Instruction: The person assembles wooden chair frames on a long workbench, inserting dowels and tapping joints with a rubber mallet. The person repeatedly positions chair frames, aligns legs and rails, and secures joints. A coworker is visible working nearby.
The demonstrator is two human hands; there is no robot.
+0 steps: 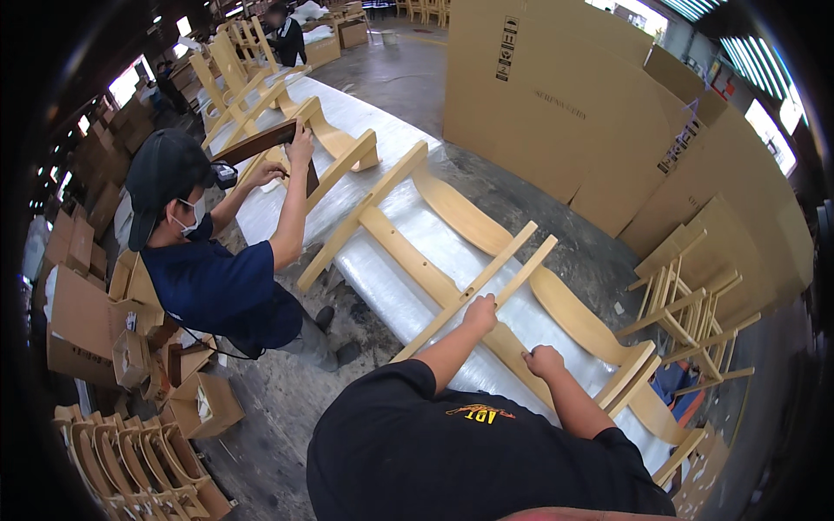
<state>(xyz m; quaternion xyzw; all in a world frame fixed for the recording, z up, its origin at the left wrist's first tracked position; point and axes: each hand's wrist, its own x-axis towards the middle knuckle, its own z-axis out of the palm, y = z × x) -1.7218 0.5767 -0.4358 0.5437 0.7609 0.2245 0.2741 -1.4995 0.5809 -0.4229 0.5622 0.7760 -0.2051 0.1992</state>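
Observation:
Across the wrapped table in front of me lie pale wooden chair parts. Over a long flat wooden rail (415,252) with dark holes, next to two narrow wooden bars (512,260), my left hand (479,314) is closed; what it pinches is too small to make out. My right hand (545,361) is curled at the edge of the same rail, farther right, and anything inside it is hidden. Curved wooden panels (569,313) rest along the table's far side. More wooden bars (630,382) stand beside my right forearm.
To my left a co-worker (217,278) holds a dark brown angled piece (261,143) over other wooden frames. Large cardboard sheets (547,104) stand beyond the table (382,286). Wooden chair frames (691,317) sit at right; cardboard boxes (204,404) and curved wooden parts (130,460) at left.

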